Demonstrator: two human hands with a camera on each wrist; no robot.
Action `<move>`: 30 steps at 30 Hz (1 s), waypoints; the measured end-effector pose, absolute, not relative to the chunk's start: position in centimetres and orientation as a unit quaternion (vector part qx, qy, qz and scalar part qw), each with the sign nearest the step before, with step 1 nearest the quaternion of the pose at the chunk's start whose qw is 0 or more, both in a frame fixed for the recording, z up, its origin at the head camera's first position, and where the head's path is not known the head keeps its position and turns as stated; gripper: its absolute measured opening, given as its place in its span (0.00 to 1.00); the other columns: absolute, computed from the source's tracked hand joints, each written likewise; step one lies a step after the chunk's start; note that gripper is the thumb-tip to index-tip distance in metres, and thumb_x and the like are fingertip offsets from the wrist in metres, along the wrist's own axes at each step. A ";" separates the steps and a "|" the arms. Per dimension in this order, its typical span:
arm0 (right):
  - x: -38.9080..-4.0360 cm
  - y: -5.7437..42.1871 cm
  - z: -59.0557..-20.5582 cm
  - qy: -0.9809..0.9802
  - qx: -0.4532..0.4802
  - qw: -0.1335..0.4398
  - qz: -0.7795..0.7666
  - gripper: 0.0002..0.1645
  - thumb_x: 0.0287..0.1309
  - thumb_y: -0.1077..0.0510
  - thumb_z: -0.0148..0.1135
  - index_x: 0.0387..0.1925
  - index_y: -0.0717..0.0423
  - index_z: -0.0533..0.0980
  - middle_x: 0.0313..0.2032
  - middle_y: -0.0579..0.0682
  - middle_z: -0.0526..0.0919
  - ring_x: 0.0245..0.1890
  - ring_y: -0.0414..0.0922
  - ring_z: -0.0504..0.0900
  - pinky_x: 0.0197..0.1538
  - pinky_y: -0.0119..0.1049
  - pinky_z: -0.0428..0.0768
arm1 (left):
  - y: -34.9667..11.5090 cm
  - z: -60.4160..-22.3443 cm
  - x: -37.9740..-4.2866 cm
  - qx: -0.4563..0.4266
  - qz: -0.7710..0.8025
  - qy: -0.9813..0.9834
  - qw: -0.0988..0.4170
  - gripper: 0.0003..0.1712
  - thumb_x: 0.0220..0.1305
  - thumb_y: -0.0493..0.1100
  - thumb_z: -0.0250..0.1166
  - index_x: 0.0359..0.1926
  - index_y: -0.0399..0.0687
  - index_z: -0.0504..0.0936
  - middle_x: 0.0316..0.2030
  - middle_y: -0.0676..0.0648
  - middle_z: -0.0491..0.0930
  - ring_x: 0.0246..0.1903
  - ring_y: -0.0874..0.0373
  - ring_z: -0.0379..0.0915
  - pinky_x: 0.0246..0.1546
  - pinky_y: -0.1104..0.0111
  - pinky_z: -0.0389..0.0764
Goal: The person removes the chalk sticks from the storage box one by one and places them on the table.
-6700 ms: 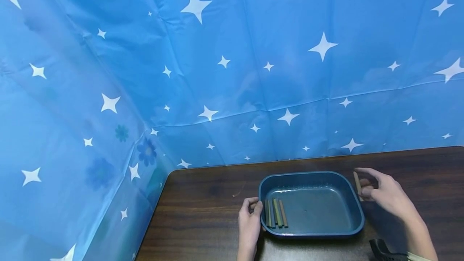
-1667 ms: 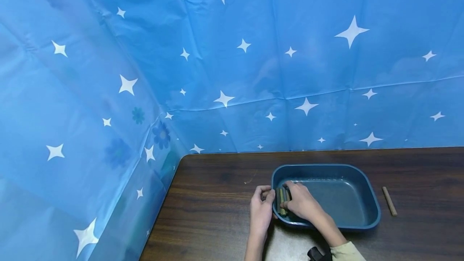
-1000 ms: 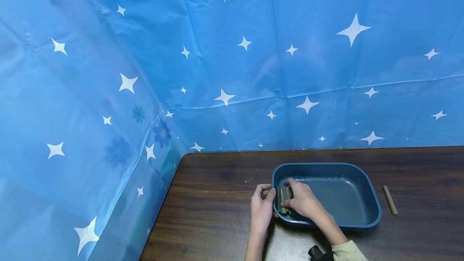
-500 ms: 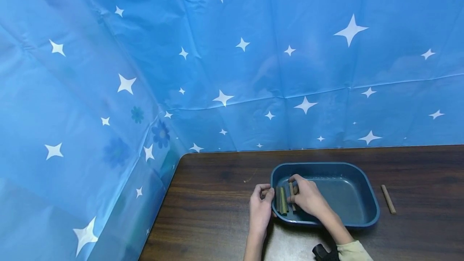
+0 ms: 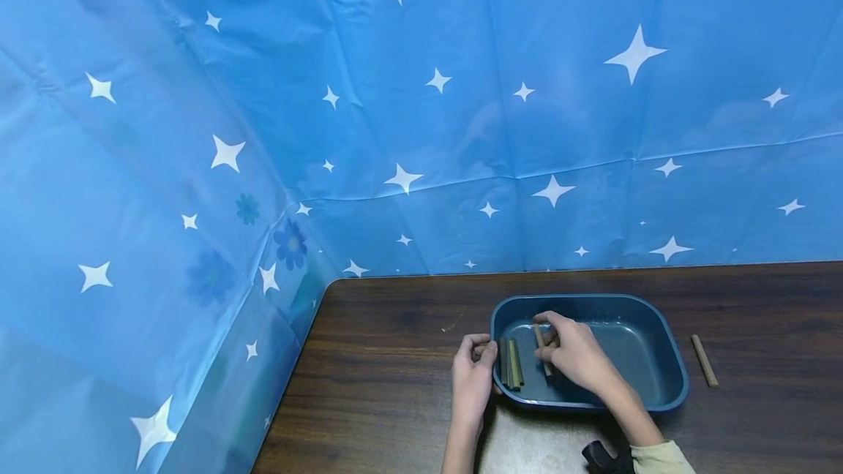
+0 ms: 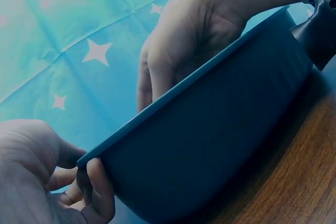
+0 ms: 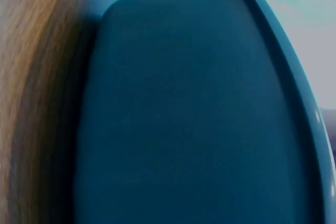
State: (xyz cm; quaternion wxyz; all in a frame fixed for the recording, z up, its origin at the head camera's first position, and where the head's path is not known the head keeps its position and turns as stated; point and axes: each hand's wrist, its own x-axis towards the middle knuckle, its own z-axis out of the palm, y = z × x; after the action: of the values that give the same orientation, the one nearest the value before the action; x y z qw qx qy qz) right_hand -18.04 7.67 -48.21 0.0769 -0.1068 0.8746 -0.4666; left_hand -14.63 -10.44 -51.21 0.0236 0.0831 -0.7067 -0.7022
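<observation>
A dark blue rectangular basin (image 5: 635, 357) stands on the wooden table. My left hand (image 5: 471, 375) grips its left rim; in the left wrist view the thumb and fingers of that left hand (image 6: 29, 174) pinch the rim's corner. Inside the basin, my right hand (image 5: 582, 358) pinches a thin brown stick (image 5: 543, 348) between thumb and fingertips, tilted slightly. Several greenish and dark sticks (image 5: 511, 364) lie side by side along the basin's left wall. The basin's outer wall (image 7: 189, 108) fills most of the right wrist view, hiding the right hand there.
A single brown stick (image 5: 704, 360) lies on the table (image 5: 382, 386) to the right of the basin. Behind the table hangs a blue curtain (image 5: 461, 130) with white stars. A black strap mount (image 5: 602, 457) sits at my right wrist, low over the table.
My right hand has left one stick on the table right of the basin. Inside the basin it has pulled another stick rightward from the row. The left hand keeps its grip.
</observation>
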 end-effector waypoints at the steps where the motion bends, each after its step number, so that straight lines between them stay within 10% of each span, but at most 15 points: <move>1: -18.0 7.8 -48.2 0.873 -0.106 0.076 -0.471 0.29 0.59 0.72 0.68 0.61 0.75 0.73 0.34 0.53 0.83 0.34 0.47 0.83 0.33 0.42 0.85 | -10.4 -51.2 -14.6 0.083 -0.702 -0.707 0.025 0.16 0.74 0.40 0.60 0.55 0.31 0.77 0.39 0.42 0.79 0.24 0.60 0.69 0.16 0.74 0.73; 30: -17.1 14.6 -46.3 0.890 -0.066 0.013 -0.451 0.30 0.64 0.69 0.66 0.65 0.74 0.69 0.38 0.59 0.85 0.30 0.48 0.85 0.26 0.40 0.82 | -10.2 -51.3 -14.7 0.086 -0.697 -0.711 0.040 0.15 0.74 0.38 0.60 0.53 0.30 0.78 0.37 0.41 0.80 0.20 0.61 0.68 0.15 0.73 0.73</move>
State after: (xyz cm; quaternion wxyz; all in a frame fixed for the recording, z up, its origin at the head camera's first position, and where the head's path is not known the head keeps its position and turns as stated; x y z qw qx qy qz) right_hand -17.10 14.56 -46.26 0.0131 -0.0658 0.8900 -0.4510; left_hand -14.73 -10.17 -51.30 0.0399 0.0861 -0.7112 -0.6966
